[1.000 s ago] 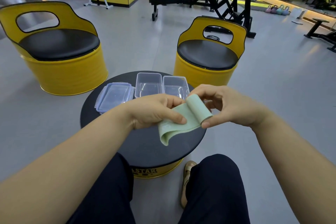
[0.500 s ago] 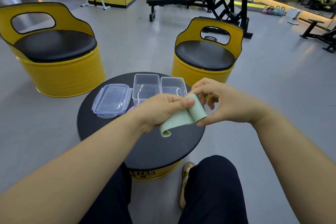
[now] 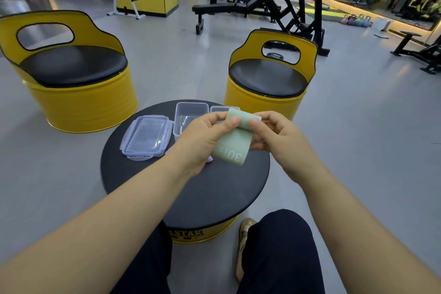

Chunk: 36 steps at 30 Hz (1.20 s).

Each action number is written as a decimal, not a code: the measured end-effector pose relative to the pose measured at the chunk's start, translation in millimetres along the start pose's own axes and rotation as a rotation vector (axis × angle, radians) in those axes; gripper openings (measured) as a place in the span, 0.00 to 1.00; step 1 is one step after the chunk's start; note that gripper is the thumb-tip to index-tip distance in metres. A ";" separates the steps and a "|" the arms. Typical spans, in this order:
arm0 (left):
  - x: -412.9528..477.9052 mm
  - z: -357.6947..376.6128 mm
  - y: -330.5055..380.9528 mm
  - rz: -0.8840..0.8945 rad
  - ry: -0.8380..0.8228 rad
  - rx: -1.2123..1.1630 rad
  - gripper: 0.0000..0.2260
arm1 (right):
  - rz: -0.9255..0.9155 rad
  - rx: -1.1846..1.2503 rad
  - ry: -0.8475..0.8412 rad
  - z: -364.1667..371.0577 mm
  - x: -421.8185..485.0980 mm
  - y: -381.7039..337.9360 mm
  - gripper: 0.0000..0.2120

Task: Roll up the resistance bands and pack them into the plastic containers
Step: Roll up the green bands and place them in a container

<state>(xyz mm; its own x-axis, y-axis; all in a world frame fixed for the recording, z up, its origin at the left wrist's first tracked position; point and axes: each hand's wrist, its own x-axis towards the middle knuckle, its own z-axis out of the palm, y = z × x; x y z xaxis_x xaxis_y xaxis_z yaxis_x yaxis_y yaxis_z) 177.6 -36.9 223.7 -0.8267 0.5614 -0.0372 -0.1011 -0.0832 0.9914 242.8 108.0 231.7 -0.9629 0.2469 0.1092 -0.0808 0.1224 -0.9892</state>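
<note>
Hands sit higher than half a second ago, lifted from over the middle of the round black table (image 3: 191, 188) to in front of the clear boxes at its far edge. The green band (image 3: 235, 143) has turned too. Before, its loose end trailed down and to the left from under the left fingers. Now it hangs straight down, flat toward the camera, with its white "30 LB" print showing upside down. The rolled part lies at the top, a short curl between the two hands.

The left hand (image 3: 202, 138) grasps the band's left edge, with the thumb tip pressed on the front of the curl and the fingers bent behind it. The right hand (image 3: 281, 141) grasps the right edge the same way, thumb in front and the other fingers curled behind. Both forearms reach in from the lower corners.

The band is held in the air above the table. Behind it one clear box (image 3: 188, 114) stands open, and a second box (image 3: 223, 109) just to its right is mostly hidden by the band and fingers. A stack of clear lids (image 3: 148, 136) lies left of the boxes. A small pale purple piece (image 3: 210, 159) shows on the table under the left hand, but what it is cannot be told.
</note>
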 end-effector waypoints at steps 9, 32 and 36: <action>-1.8 -4.8 3.8 0.037 -0.022 0.099 0.09 | -0.114 -0.058 0.098 -0.8 0.7 -0.8 0.09; -7.6 -0.2 15.3 0.139 -0.002 0.043 0.03 | 0.015 0.156 0.015 -8.0 -8.5 -4.1 0.09; -9.8 2.8 10.9 0.176 0.014 0.050 0.10 | 0.036 0.183 0.021 -7.5 -9.7 -0.3 0.10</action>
<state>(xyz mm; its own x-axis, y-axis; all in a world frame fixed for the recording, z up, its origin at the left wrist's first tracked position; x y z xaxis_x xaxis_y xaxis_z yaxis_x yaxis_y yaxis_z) 186.1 -41.1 235.2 -0.8370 0.5300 0.1363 0.0732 -0.1384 0.9877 254.1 112.8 231.7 -0.9607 0.2678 0.0731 -0.0933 -0.0636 -0.9936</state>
